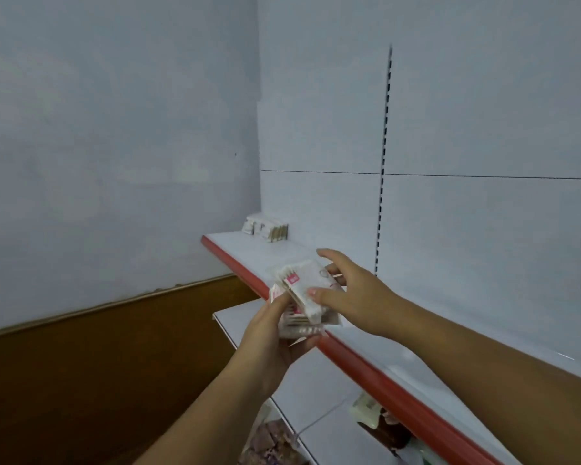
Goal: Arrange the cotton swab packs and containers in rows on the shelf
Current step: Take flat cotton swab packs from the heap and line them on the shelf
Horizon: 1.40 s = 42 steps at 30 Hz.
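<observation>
we see a fanned stack of clear cotton swab packs with pink-and-white labels, tilted above the red front edge of the white shelf. our left hand grips it from below and our right hand pinches the top pack. a short row of similar packs stands upright at the shelf's far end, against the back panel.

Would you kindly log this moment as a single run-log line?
left hand: holds swab pack stack | right hand: pinches top pack | shelf: shelved packs at far end
</observation>
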Each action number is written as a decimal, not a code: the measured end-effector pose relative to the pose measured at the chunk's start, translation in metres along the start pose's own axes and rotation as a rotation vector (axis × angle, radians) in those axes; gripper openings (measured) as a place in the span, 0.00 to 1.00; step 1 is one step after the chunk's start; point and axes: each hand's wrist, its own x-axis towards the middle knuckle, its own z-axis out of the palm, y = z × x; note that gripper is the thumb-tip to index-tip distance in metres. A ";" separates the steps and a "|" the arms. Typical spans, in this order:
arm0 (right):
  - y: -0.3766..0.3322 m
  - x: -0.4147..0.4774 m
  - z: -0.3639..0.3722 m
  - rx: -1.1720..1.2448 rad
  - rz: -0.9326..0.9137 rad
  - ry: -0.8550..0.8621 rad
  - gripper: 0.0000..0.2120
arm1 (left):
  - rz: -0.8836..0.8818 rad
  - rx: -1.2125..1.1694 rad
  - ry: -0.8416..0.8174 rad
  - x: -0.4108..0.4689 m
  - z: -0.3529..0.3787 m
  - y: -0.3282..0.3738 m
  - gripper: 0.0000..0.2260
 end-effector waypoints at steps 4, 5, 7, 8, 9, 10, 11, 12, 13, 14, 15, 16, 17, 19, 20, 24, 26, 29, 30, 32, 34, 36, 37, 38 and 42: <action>0.021 0.088 0.032 0.036 -0.047 -0.088 0.36 | 0.063 0.078 0.085 0.065 -0.052 0.024 0.14; 0.024 0.110 0.039 0.051 -0.054 -0.108 0.36 | 0.077 0.099 0.118 0.082 -0.064 0.032 0.15; 0.027 0.151 0.053 0.064 -0.078 -0.125 0.33 | 0.102 0.106 0.177 0.113 -0.088 0.049 0.16; 0.028 0.172 0.062 0.078 -0.099 -0.106 0.31 | 0.114 0.088 0.181 0.129 -0.100 0.057 0.17; 0.029 0.192 0.072 0.111 -0.119 -0.076 0.28 | 0.124 0.060 0.172 0.143 -0.111 0.066 0.17; 0.029 0.211 0.082 0.167 -0.133 -0.047 0.25 | 0.130 0.026 0.162 0.158 -0.122 0.073 0.18; 0.030 0.229 0.093 0.229 -0.134 -0.026 0.23 | 0.128 -0.007 0.155 0.171 -0.134 0.078 0.20; 0.031 0.245 0.104 0.276 -0.123 -0.006 0.21 | 0.121 -0.035 0.147 0.182 -0.146 0.082 0.22; 0.032 0.261 0.116 0.302 -0.106 0.015 0.20 | 0.105 -0.064 0.134 0.193 -0.159 0.085 0.25; 0.035 0.277 0.128 0.319 -0.089 0.035 0.20 | 0.078 -0.101 0.116 0.204 -0.172 0.086 0.28; 0.039 0.292 0.139 0.343 -0.072 0.051 0.20 | 0.051 -0.143 0.098 0.215 -0.185 0.088 0.30; 0.043 0.308 0.152 0.372 -0.057 0.062 0.20 | 0.033 -0.183 0.079 0.228 -0.199 0.089 0.30; 0.046 0.323 0.165 0.398 -0.045 0.071 0.21 | 0.026 -0.221 0.064 0.240 -0.213 0.091 0.30; 0.052 0.353 0.192 0.408 -0.027 0.095 0.23 | 0.018 -0.296 0.061 0.267 -0.242 0.097 0.28; 0.054 0.368 0.205 0.401 -0.015 0.103 0.23 | 0.010 -0.329 0.065 0.280 -0.257 0.101 0.27; 0.060 0.429 0.247 0.424 0.033 0.220 0.24 | -0.071 -0.403 0.087 0.343 -0.318 0.127 0.21; 0.067 0.455 0.254 0.433 0.066 0.338 0.27 | -0.130 -0.386 0.080 0.378 -0.339 0.143 0.22; 0.085 0.491 0.258 0.395 0.153 0.460 0.32 | -0.177 -0.292 0.030 0.435 -0.370 0.167 0.24; 0.094 0.501 0.256 0.384 0.179 0.489 0.30 | -0.177 -0.275 0.021 0.455 -0.377 0.172 0.24; 0.113 0.518 0.252 0.393 0.233 0.558 0.25 | -0.187 -0.258 -0.020 0.492 -0.390 0.179 0.23; 0.133 0.535 0.248 0.366 0.287 0.610 0.22 | -0.219 -0.260 -0.073 0.526 -0.399 0.180 0.21; 0.152 0.555 0.243 0.267 0.310 0.652 0.21 | -0.249 -0.251 -0.104 0.559 -0.405 0.179 0.18; 0.161 0.568 0.241 0.218 0.307 0.678 0.21 | -0.253 -0.234 -0.110 0.575 -0.407 0.177 0.18; 0.169 0.581 0.239 0.186 0.294 0.705 0.22 | -0.253 -0.216 -0.113 0.590 -0.408 0.176 0.17; 0.198 0.641 0.234 0.150 0.293 0.720 0.20 | -0.271 -0.188 -0.142 0.641 -0.419 0.185 0.18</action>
